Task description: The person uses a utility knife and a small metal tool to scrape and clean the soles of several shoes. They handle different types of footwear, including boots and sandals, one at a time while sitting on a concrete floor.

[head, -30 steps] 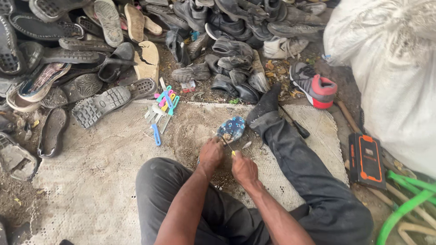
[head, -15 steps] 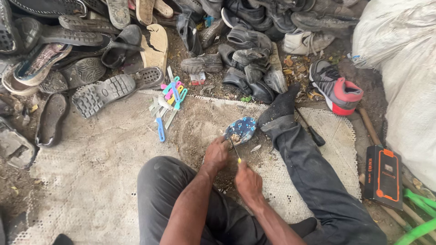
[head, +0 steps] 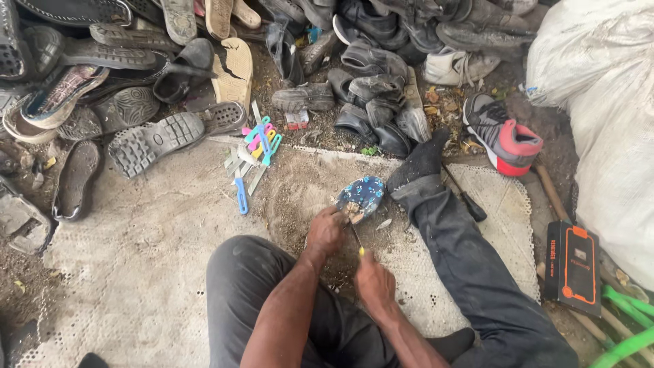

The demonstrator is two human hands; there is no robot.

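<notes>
I sit on a pale perforated mat with my right leg stretched out ahead. My left hand grips the near end of a small blue patterned shoe sole that lies on the mat, crusted with brown dirt. My right hand holds a thin tool with a yellow handle, whose tip points at the dirty end of the sole. The two hands are close together in front of my knees.
A heap of worn shoes and soles fills the ground beyond the mat. Coloured plastic tools and a blue-handled one lie at the mat's far edge. A red-and-grey trainer, white sacks, a black-orange box and a dark-handled tool are at right.
The view has tilted down and closed in. My right hand has drawn back toward me from the sole, while my left hand stays on it.
</notes>
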